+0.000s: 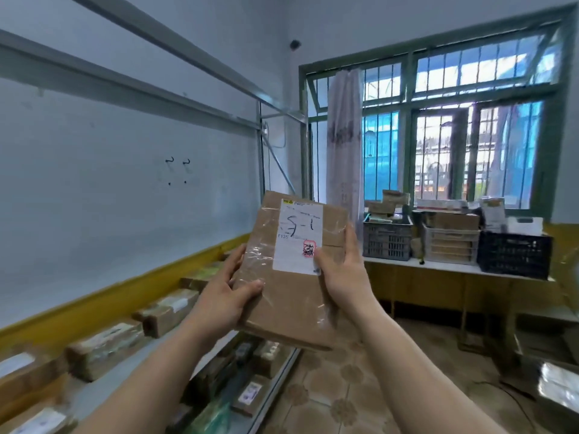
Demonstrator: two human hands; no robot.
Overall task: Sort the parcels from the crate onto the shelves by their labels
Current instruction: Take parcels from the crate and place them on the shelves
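Observation:
I hold a flat brown cardboard parcel (pixel 282 296) upright in front of me, its face toward the camera. It is wrapped in clear tape and carries a white label (pixel 297 239) with "5-1" handwritten on it and a red stamp. My left hand (pixel 225 296) grips its left edge, thumb on the front. My right hand (pixel 341 274) grips the right edge, thumb over the label's lower corner. A metal shelf (pixel 275 380) runs along the left wall below the parcel, with a row of brown parcels (pixel 166 314) lying on it.
A white table (pixel 454 267) under the barred window holds a grey crate (pixel 387 239), a beige crate (pixel 451 245) and a black crate (pixel 513 255), all with boxes in them. Upper shelf rails (pixel 131 86) cross overhead at left. Tiled floor lies ahead.

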